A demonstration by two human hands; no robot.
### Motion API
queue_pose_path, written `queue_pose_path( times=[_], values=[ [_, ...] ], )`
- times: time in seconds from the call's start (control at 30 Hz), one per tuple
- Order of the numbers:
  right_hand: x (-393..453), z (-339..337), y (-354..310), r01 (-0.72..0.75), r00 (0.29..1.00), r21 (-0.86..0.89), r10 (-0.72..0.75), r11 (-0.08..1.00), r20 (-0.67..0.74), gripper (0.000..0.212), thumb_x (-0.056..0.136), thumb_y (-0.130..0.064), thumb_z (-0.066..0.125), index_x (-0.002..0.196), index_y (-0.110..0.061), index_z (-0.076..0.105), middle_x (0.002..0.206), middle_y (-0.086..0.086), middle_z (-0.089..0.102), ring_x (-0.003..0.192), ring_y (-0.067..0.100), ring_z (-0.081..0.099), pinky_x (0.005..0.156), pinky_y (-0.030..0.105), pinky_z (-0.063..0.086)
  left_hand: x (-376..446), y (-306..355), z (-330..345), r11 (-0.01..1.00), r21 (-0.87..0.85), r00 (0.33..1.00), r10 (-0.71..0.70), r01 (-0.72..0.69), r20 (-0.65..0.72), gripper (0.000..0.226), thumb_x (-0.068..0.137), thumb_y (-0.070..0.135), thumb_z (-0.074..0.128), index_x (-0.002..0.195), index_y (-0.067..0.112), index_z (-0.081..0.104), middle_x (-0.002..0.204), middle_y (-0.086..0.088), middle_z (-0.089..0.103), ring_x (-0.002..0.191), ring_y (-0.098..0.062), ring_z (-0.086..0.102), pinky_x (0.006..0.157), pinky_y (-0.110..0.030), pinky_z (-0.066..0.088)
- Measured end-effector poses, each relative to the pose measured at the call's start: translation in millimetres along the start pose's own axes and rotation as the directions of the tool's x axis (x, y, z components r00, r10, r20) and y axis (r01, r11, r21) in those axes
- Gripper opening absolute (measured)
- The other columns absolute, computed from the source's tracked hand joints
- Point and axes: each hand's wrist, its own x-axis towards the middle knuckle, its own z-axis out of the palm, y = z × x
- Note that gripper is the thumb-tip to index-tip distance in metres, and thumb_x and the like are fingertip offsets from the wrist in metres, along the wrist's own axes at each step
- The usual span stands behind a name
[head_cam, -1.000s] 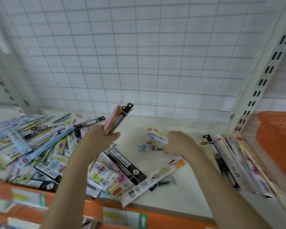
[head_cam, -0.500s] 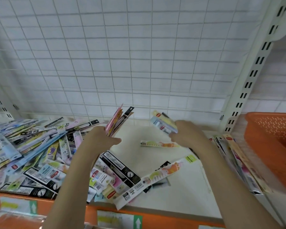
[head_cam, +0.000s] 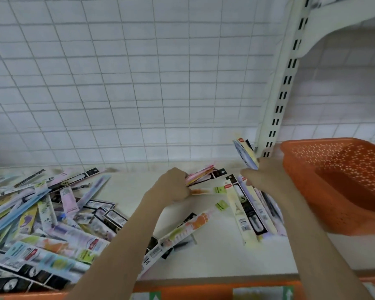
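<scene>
Sorting seems midway: the right hand pinches a packet tilted above the tidy row beside the orange basket, the left hand has its grip closed round a bundle over the shelf, and next the packet likely needs laying squarely onto that row.

The left hand gripped a bundle of flat packets, pink and black, their ends pointing right, low over the white shelf. The right hand pinched several upright packets just above a tidy row of packets lying beside the orange basket. A loose heap of packets covered the shelf's left side. A long foot-printed packet lay between the forearms. Behind stood a wire grid panel and a slotted upright.
</scene>
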Motion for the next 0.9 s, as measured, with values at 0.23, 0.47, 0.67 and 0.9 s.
queue_pose_path(
  times=[0.23, 0.47, 0.67, 0.9],
  values=[
    [0, 10, -8, 0.036, 0.999, 0.105, -0.033, 0.994, -0.029, 0.029, 0.088, -0.026, 0.056, 0.098, 0.001, 0.053, 0.091, 0.021, 0.065, 0.092, 0.037, 0.066, 0.075, 0.039, 0.052, 1, -15, 8, 0.997, 0.08, 1.0, -0.013, 0.013, -0.006, 0.005, 0.085, 0.019, 0.054, 0.085, 0.013, 0.054, 0.079, -0.002, 0.055, 0.076, -0.023, 0.054, 0.063, -0.029, 0.041],
    [3, 30, -32, 0.162, 0.985, 0.171, -0.148, 0.972, -0.094, 0.029, 0.088, -0.028, 0.053, 0.086, 0.001, 0.055, 0.092, 0.02, 0.068, 0.085, 0.034, 0.065, 0.068, 0.033, 0.048, -19, -49, -22, 0.989, -0.008, 0.988, -0.147, 0.147, -0.042, 0.014, 0.091, 0.024, 0.05, 0.085, 0.012, 0.054, 0.075, -0.003, 0.057, 0.074, -0.025, 0.057, 0.056, -0.027, 0.043],
    [7, 55, -55, 0.282, 0.959, 0.295, -0.261, 0.913, -0.11, 0.026, 0.092, -0.028, 0.057, 0.099, -0.004, 0.055, 0.094, 0.017, 0.066, 0.086, 0.03, 0.064, 0.066, 0.026, 0.046, -43, -59, -50, 0.852, -0.5, 0.869, -0.358, 0.154, -0.342, 0.023, 0.084, 0.005, 0.051, 0.103, 0.011, 0.039, 0.075, -0.001, 0.044, 0.064, -0.019, 0.046, 0.048, -0.025, 0.034],
    [3, 91, -80, 0.442, 0.887, 0.437, -0.308, 0.784, -0.345, 0.026, 0.086, -0.017, 0.068, 0.094, -0.015, 0.043, 0.076, -0.005, 0.053, 0.064, 0.006, 0.053, 0.05, 0.005, 0.04, -54, -45, -35, 0.56, -0.773, 0.606, -0.515, -0.297, -0.606, 0.013, 0.08, 0.001, 0.062, 0.081, 0.005, 0.049, 0.067, -0.006, 0.044, 0.066, -0.016, 0.044, 0.056, -0.023, 0.038]
  ],
)
